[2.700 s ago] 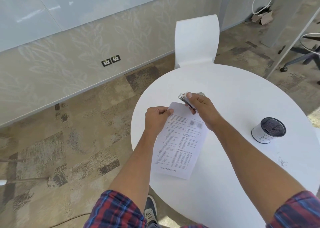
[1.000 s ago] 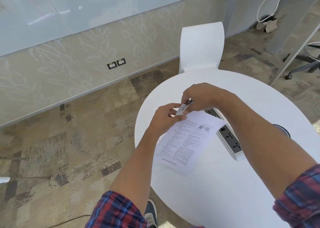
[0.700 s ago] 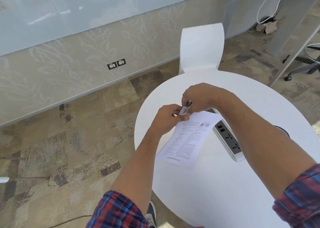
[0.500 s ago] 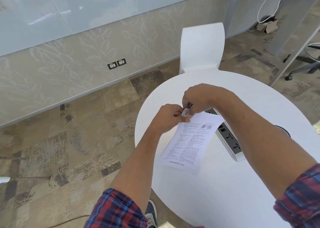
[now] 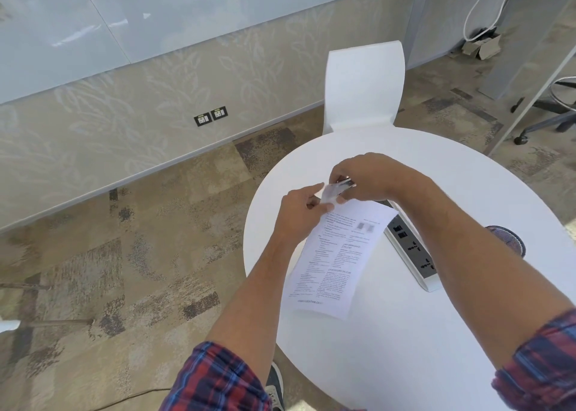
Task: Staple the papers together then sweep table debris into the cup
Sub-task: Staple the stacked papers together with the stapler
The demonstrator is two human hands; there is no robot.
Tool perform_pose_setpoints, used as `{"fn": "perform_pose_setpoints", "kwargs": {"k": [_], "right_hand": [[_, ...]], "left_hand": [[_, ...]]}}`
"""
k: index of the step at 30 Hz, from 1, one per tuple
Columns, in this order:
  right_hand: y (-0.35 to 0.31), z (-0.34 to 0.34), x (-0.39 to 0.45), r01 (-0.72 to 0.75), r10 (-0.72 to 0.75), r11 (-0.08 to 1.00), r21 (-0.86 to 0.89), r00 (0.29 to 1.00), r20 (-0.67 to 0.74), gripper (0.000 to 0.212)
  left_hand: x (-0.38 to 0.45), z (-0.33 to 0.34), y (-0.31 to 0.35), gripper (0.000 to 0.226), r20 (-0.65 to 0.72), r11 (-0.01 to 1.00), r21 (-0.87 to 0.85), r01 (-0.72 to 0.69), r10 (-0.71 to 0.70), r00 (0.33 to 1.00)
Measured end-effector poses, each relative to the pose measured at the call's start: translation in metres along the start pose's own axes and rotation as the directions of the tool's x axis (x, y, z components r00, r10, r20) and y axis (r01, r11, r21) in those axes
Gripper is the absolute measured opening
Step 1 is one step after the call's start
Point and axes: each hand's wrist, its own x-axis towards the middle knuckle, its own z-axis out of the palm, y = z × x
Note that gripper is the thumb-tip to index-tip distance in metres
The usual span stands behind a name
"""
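Printed white papers (image 5: 336, 257) hang tilted above the round white table (image 5: 405, 332). My left hand (image 5: 299, 214) pinches their top left corner. My right hand (image 5: 369, 178) is closed around a small silver stapler (image 5: 338, 187), whose jaws sit at that same corner. The corner and stapler are blurred. A white cup with a dark mesh rim (image 5: 511, 243) stands on the table at the right, mostly hidden behind my right forearm.
A white power strip (image 5: 411, 251) lies on the table under my right arm, right of the papers. A white chair (image 5: 364, 86) stands at the table's far side. A swivel chair base (image 5: 551, 114) is at the far right. Patterned carpet lies left of the table.
The papers swung from lying across the power strip toward hanging more downward. My right hand with the stapler shifted slightly at the papers' top corner; my left hand's fingers loosened a little.
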Motion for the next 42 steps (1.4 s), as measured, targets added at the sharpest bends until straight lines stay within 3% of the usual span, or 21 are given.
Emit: {"fn": "perform_pose_setpoints", "kwargs": {"k": [1, 3, 5, 7, 10, 13, 15, 18, 20, 24, 31, 35, 38, 40, 42], "right_hand": [[0.004, 0.006, -0.002, -0.044, 0.048, 0.997, 0.071, 0.997, -0.065, 0.036], [0.013, 0.021, -0.007, -0.113, 0.192, 0.925, 0.362, 0.963, -0.189, 0.038], [0.015, 0.037, -0.015, -0.091, 0.337, 0.679, 0.729, 0.920, -0.199, 0.036], [0.011, 0.054, -0.021, -0.018, 0.404, 0.435, 0.900, 0.898, -0.177, 0.035], [-0.004, 0.084, -0.031, -0.003, 0.516, 0.118, 0.993, 0.854, -0.059, 0.023], [-0.009, 0.109, -0.036, -0.114, 0.524, -0.219, 0.969, 0.824, 0.215, 0.043], [-0.011, 0.122, -0.037, -0.158, 0.480, -0.327, 0.932, 0.822, 0.308, 0.050], [-0.013, 0.136, -0.037, -0.123, 0.451, -0.402, 0.907, 0.836, 0.313, 0.034], [-0.012, 0.142, -0.039, -0.093, 0.457, -0.429, 0.898, 0.836, 0.305, 0.039], [-0.009, 0.143, -0.042, -0.088, 0.450, -0.424, 0.901, 0.843, 0.294, 0.057], [-0.005, 0.146, -0.051, -0.058, 0.458, -0.383, 0.922, 0.855, 0.244, 0.062], [-0.002, 0.149, -0.054, -0.022, 0.465, -0.391, 0.920, 0.858, 0.219, 0.057], [-0.004, 0.147, -0.056, -0.001, 0.487, -0.353, 0.936, 0.854, 0.185, 0.035], [-0.005, 0.145, -0.058, 0.003, 0.575, -0.303, 0.953, 0.798, 0.180, 0.033], [-0.003, 0.153, -0.062, 0.025, 0.720, -0.287, 0.958, 0.665, 0.198, 0.035]], "left_hand": [[0.001, -0.002, -0.003, 0.050, -0.036, 1.000, 0.013, 0.005, -0.005, 0.999], [0.000, -0.005, -0.009, 0.031, -0.075, 1.000, 0.013, 0.002, -0.001, 0.997], [-0.002, -0.007, -0.011, 0.009, -0.108, 1.000, 0.008, -0.003, 0.004, 0.994], [-0.003, -0.007, -0.011, 0.005, -0.139, 0.999, 0.039, -0.011, 0.016, 0.990], [-0.008, -0.001, -0.012, 0.007, -0.198, 0.988, 0.125, -0.092, 0.116, 0.973], [-0.014, 0.008, -0.014, 0.012, -0.203, 0.921, 0.273, -0.277, 0.337, 0.919], [-0.019, 0.016, -0.013, 0.015, -0.158, 0.816, 0.438, -0.377, 0.483, 0.861], [-0.021, 0.025, -0.016, 0.018, -0.052, 0.602, 0.608, -0.518, 0.681, 0.730], [-0.022, 0.028, -0.020, 0.022, -0.001, 0.493, 0.670, -0.555, 0.748, 0.663], [-0.024, 0.034, -0.028, 0.024, 0.018, 0.422, 0.705, -0.571, 0.794, 0.608], [-0.027, 0.034, -0.032, 0.018, -0.047, 0.508, 0.654, -0.560, 0.767, 0.640], [-0.027, 0.031, -0.039, 0.027, -0.050, 0.609, 0.644, -0.463, 0.638, 0.768], [-0.027, 0.027, -0.045, 0.024, -0.103, 0.757, 0.554, -0.346, 0.475, 0.874], [-0.025, 0.023, -0.042, 0.017, -0.159, 0.860, 0.445, -0.250, 0.350, 0.923], [-0.023, 0.018, -0.038, 0.018, -0.247, 0.953, 0.267, -0.144, 0.212, 0.946]]}}
